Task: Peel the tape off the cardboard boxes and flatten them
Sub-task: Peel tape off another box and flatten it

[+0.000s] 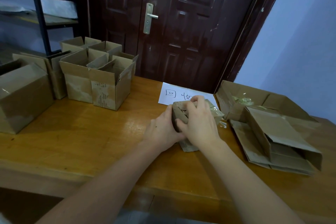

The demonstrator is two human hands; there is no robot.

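Cardboard boxes fill a wooden table [76,138] seen from above, in front of a dark red door [181,23]. At far left stands a large closed box [21,96] with glossy tape over it. Just right of it, a cluster of open boxes [98,76] stands upright, flaps raised, torn tape patches on their sides. Near the table's middle, both hands work on a small taped box [192,114] resting on the tabletop. The left hand [161,131] grips its near left side, fingers curled against the cardboard. The right hand [198,123] lies over the top, fingers bent around the far edge; whether they pinch any tape cannot be told. Behind the box lies a white sheet of paper [172,94] with handwritten characters. At right, a pile of flattened boxes [269,132] lies touching one another, with a crumpled wad of clear tape [242,100] on the farthest one.
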